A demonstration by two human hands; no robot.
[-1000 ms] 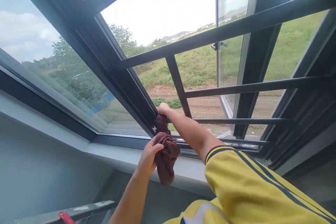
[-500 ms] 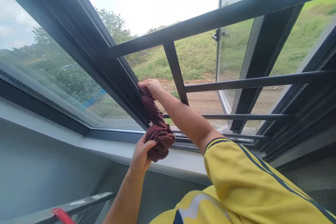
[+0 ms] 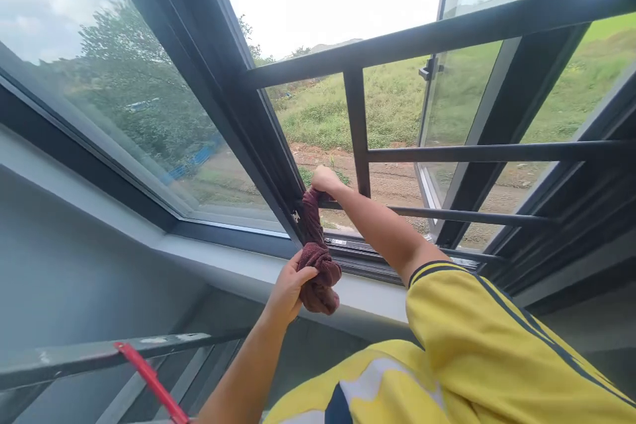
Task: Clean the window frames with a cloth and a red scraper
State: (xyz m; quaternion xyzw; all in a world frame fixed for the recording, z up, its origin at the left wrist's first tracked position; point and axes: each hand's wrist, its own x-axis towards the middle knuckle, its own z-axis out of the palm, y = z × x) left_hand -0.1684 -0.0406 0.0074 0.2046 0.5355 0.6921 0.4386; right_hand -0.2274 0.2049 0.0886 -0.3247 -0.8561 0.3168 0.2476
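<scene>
A dark maroon cloth [image 3: 320,271] stretches between my two hands, bunched at its lower end and twisted higher up. My left hand [image 3: 291,285] grips the bunched part, thumb across the front, over the white sill. My right hand [image 3: 325,180] reaches through the dark bars and holds the upper end against the window frame [image 3: 263,139], low on its edge. The right fingers are partly hidden behind the wrist. A small metal fitting [image 3: 296,216] shows on the frame beside the cloth.
Dark metal bars [image 3: 447,154] cross the opening. An opened glass sash [image 3: 460,93] stands outside on the right; fixed glass [image 3: 149,112] fills the left. Below are the white sill [image 3: 238,265], a grey metal rail [image 3: 99,351] and a red strip [image 3: 152,377].
My right hand has moved down along the window frame with the cloth's upper end. My left hand keeps hold of the bunch. The camera view has shifted, showing more of the red strip.
</scene>
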